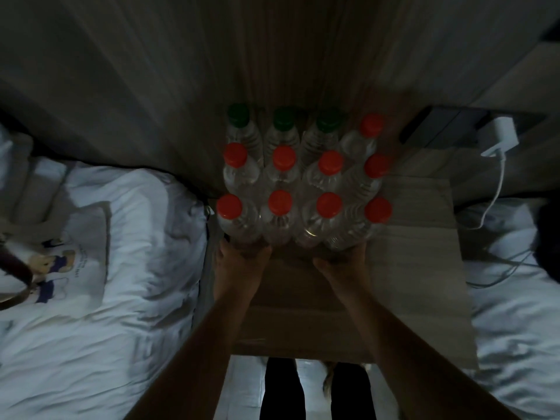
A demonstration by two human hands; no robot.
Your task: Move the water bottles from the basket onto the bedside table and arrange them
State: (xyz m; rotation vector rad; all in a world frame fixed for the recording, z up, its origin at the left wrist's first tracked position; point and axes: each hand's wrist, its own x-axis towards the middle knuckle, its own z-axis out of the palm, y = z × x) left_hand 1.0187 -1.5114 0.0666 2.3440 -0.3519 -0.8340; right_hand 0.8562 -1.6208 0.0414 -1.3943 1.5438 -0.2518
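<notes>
Your left hand point(241, 257) and right hand point(344, 260) touch the front water bottles point(280, 221) on the counter point(418, 237); you cannot tell the fingers' hold. Charger point(500, 136) sits right of them.

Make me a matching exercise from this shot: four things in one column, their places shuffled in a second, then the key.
Things
1. green-capped bottles
2. white charger
3. bear-print fabric
4. right hand

Places
A. plugged in at the far right
B. at the base of the front-right bottle
C. back row of the group, farthest from the person
D. lying on the bed at the left

Pairs: 1-C, 2-A, 3-D, 4-B
</notes>
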